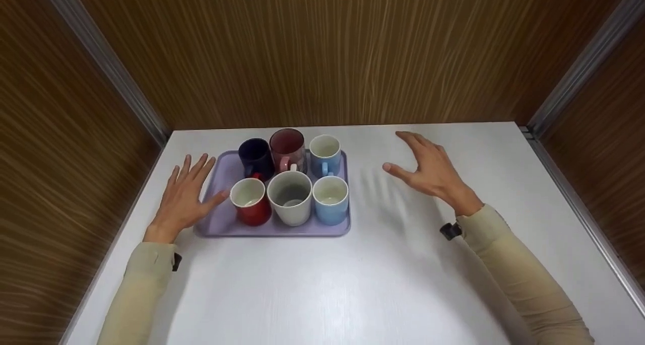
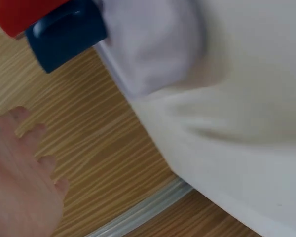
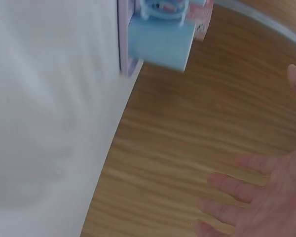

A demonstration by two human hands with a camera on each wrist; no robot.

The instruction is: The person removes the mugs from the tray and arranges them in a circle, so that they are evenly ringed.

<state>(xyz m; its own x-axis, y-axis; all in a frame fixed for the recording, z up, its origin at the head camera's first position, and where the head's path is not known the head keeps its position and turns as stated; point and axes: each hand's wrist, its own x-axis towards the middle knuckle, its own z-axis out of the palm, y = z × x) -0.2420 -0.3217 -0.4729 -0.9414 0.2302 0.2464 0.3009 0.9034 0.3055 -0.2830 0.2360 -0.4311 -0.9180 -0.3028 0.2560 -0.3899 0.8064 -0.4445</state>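
Several mugs stand upright in two rows on a lilac tray (image 1: 221,219). At the back are a navy mug (image 1: 256,158), a maroon-pink mug (image 1: 297,153) and a light blue mug (image 1: 327,158). The front row has a red mug (image 1: 253,211), a larger white mug (image 1: 289,211) and another light blue mug (image 1: 331,211). My left hand (image 1: 184,199) is spread over the tray's left side, its thumb nearest the red mug; whether it touches is unclear. Off to the right of the tray, my right hand (image 1: 433,168) hovers above the table with fingers apart, holding nothing.
The white table (image 1: 302,284) is bounded by a wood-grain back panel (image 1: 322,53) and side panels, with metal strips (image 1: 106,58) at the corners. Each wrist wears a dark device (image 1: 450,230) below the cuff.
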